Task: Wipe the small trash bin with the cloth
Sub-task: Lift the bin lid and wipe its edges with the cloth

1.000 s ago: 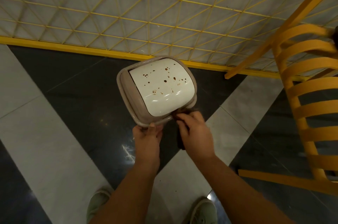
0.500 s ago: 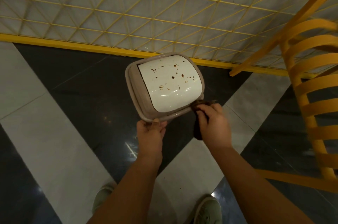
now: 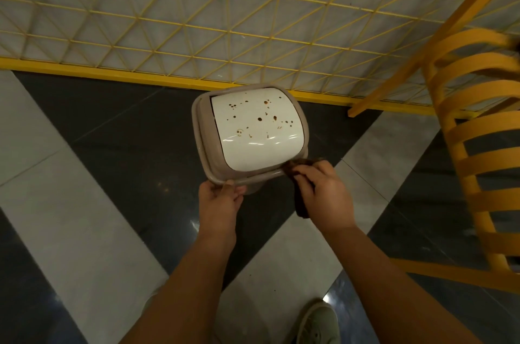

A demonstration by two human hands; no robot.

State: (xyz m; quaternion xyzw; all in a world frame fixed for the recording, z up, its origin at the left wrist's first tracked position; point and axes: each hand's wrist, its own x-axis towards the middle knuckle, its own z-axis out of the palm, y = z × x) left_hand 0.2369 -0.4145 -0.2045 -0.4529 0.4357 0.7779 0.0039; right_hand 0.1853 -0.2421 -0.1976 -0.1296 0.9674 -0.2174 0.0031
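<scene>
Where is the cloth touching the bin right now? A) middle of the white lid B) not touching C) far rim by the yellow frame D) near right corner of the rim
D: the right hand pinches the dark cloth against the near right corner of the bin rim; the spotted white lid is untouched.

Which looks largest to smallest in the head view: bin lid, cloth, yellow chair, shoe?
1. Yellow chair, though cut off by the frame
2. Bin lid
3. Shoe, nearer the camera, so unsure
4. Cloth, mostly hidden by the right hand
</scene>
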